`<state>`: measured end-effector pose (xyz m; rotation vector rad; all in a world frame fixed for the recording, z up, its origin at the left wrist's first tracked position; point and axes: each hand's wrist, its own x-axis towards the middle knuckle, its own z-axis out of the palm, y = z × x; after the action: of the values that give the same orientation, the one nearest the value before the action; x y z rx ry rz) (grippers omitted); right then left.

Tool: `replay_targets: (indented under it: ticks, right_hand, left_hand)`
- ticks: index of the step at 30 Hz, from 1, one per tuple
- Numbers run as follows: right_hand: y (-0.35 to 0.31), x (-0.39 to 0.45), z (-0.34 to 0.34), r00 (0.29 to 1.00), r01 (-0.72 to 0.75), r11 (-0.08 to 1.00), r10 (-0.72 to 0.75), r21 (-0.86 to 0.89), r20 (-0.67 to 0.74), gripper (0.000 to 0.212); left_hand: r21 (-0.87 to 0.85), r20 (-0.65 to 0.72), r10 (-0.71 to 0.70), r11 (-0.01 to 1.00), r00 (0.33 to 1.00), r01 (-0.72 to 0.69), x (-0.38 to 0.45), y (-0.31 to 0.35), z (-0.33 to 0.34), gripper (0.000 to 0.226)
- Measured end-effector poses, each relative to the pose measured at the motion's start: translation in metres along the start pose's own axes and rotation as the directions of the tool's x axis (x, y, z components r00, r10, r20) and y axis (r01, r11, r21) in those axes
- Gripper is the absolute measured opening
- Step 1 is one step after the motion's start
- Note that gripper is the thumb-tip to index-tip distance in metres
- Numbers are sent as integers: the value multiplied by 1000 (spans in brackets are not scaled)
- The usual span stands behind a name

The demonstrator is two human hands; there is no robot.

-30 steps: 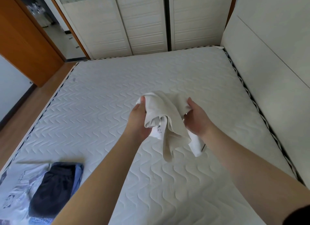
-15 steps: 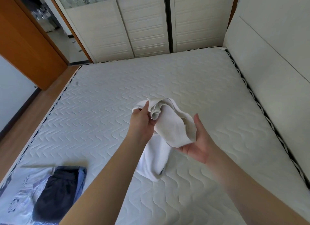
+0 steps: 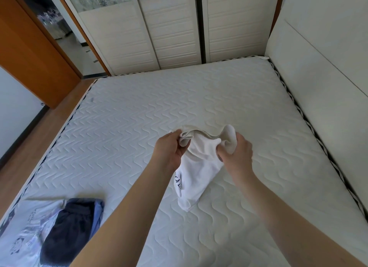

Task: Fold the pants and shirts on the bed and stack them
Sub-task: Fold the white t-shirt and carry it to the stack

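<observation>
Both hands [image 3: 205,153] clenched on a white shirt [image 3: 196,173] above open mattress [image 3: 199,99] middle.

Dark lettering runs down the left edge of the white shirt [image 3: 199,173], just below the left fingers [image 3: 180,145]; it is too folded to read. The printed shirt [image 3: 23,233], well apart at lower left, carries small illegible marks.
</observation>
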<state>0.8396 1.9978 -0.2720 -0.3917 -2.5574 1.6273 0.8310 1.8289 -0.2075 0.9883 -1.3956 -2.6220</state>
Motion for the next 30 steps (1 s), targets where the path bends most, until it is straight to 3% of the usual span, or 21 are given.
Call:
replay_targets:
  ticks: [2, 4, 6, 8, 11, 13, 15, 16, 18, 23, 25, 28, 30]
  right_hand:
    - [-5, -9, 0, 979, 127, 988, -139, -87, -150, 56]
    - [-7, -17, 0, 903, 343, 934, -357, -99, -238, 46]
    - [-6, -20, 0, 817, 548, 833, -553, -81, -165, 24]
    - [-5, -22, 1, 798, 603, 798, -603, 20, 4, 7]
    - [-4, -20, 11, 893, 364, 928, -373, 85, 253, 13]
    - [-10, -17, 15, 933, 55, 971, -133, 232, 336, 20]
    - [-21, -12, 15, 893, -275, 811, 17, 516, 449, 33]
    - [-23, -9, 13, 865, -358, 721, 17, 594, 501, 36]
    - [-26, -6, 12, 832, -418, 646, -10, 639, 555, 32]
    - [-26, -7, 17, 835, -418, 620, -26, 665, 549, 24]
    - [-27, -6, 17, 846, -419, 612, -5, 671, 533, 20]
    - [-27, -2, 17, 858, -367, 650, -40, 665, 512, 16]
    - [-25, 0, 16, 864, -277, 710, -111, 648, 491, 19]
  left_hand:
    - [-1, -27, -7, 1000, 1000, 7, 0, -3, 0, 12]
    - [14, -43, -9, 1000, 999, 10, 0, -5, 2, 12]
    - [23, -53, 1, 1000, 999, 0, 1, -7, 2, 12]
    - [45, -54, 24, 999, 998, -21, 1, -8, 2, 12]
    - [161, -53, 92, 983, 994, -82, 0, -7, 0, 31]
    - [286, 35, 125, 949, 991, -130, -4, -8, -3, 26]
    - [387, 168, 118, 905, 979, -175, -8, -9, -8, 21]
    - [430, 212, 113, 881, 971, -196, -9, -10, -11, 21]
    - [519, 272, 112, 819, 956, -244, -9, -9, -16, 21]
    - [659, 381, 83, 674, 921, -333, -12, -7, -17, 19]
    - [764, 355, 125, 532, 927, -364, -14, -6, -13, 20]
    - [886, 324, 133, 306, 937, -350, -16, -6, -8, 51]
    - [912, 344, 112, 194, 932, -360, -19, -8, -7, 59]
